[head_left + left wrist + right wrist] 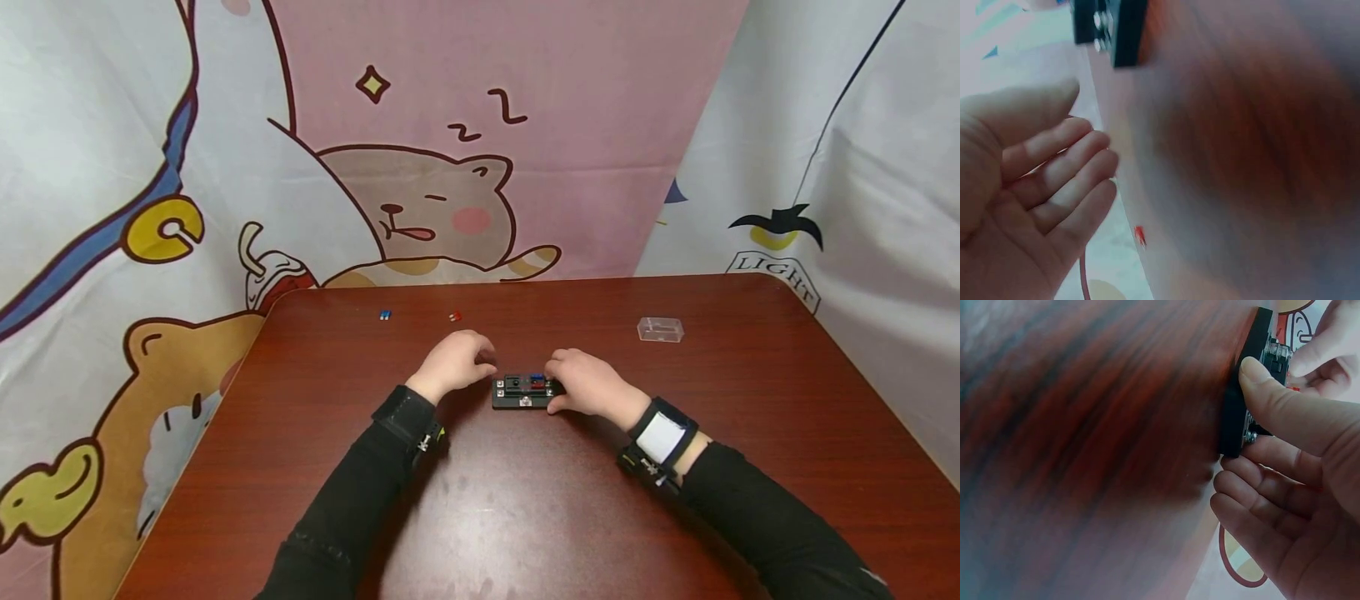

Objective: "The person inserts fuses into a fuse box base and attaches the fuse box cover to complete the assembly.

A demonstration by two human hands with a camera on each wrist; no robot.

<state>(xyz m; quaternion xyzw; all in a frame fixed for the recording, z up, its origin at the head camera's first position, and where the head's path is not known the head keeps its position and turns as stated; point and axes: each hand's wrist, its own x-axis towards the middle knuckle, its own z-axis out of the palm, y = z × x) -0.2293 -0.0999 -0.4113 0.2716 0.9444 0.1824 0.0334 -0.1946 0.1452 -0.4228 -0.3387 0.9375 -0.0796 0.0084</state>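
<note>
A black fuse block (527, 392) lies on the table, with a blue fuse and a red fuse seated toward its right side. My right hand (592, 385) grips the block's right end; in the right wrist view the thumb (1257, 372) presses its long side and the fingers lie by its end. My left hand (457, 363) hovers at the block's left end, apart from it. Its fingers (1079, 181) are loosely bent around nothing in the left wrist view. Metal screws (1100, 31) show on the near end of the block there.
Blue fuses (385, 315) lie toward the back left of the brown table (480, 517). Red fuses (455, 317) lie behind my left hand. A clear plastic cover (660, 329) sits at the back right. Printed cloth (600, 125) hangs behind the table.
</note>
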